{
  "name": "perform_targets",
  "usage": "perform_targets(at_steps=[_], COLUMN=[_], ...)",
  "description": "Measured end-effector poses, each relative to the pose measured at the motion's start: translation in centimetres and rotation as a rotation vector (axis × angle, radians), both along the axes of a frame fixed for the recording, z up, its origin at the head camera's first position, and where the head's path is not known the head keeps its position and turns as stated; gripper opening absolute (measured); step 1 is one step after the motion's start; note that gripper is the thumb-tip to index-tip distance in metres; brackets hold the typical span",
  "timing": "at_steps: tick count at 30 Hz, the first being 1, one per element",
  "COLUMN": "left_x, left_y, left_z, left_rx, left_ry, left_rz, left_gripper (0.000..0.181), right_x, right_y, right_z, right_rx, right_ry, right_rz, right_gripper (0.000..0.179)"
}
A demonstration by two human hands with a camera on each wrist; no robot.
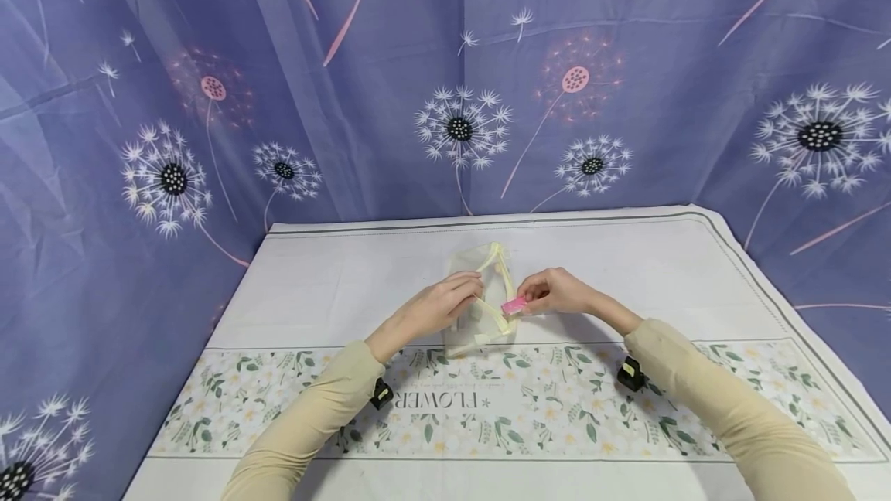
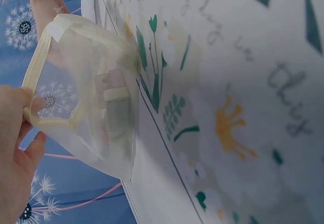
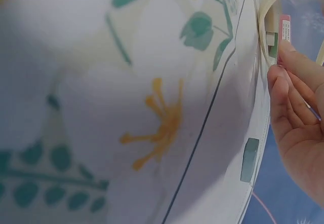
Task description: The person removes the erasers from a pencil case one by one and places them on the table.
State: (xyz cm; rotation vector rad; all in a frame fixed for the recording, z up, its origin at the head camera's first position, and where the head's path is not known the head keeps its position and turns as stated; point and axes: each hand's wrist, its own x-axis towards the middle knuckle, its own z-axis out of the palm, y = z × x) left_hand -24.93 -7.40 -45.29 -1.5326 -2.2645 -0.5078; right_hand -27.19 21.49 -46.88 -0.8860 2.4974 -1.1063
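Note:
A see-through mesh bag point(image 1: 462, 335) with pale yellow edging stands on the table, its mouth held open. My left hand point(image 1: 448, 301) pinches the edging on the near side of that mouth, thumb and fingers on either side in the left wrist view. Through the mesh, small pale and grey-green blocks point(image 2: 117, 110) show at the bottom. My right hand point(image 1: 559, 291) holds a small pink block point(image 1: 513, 306) between thumb and fingertips, right at the bag's mouth. A white printed label covers part of its side in the right wrist view.
A grey-green block point(image 3: 249, 159) lies on the table beyond the right hand. The white tablecloth point(image 1: 376, 277) has a flowered band with lettering across it. Purple dandelion-print curtains point(image 1: 390, 138) enclose the back and sides.

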Motion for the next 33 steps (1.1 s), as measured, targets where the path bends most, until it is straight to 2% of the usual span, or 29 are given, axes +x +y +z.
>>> perform_targets(at_steps=[19,33], left_x=[0.1,0.1], left_y=[0.1,0.3], left_z=[0.0,-0.3], left_rx=[0.008,0.017], left_ry=[-0.034,-0.011], left_rz=[-0.017,-0.028], left_gripper=[0.013,0.012], right_x=[0.2,0.3], right_y=[1.4,2.3], right_z=[-0.3,-0.7], right_rx=[0.016,0.012], right_ry=[0.010,0.032], right_rz=[0.002,0.025], right_gripper=[0.019,0.019])
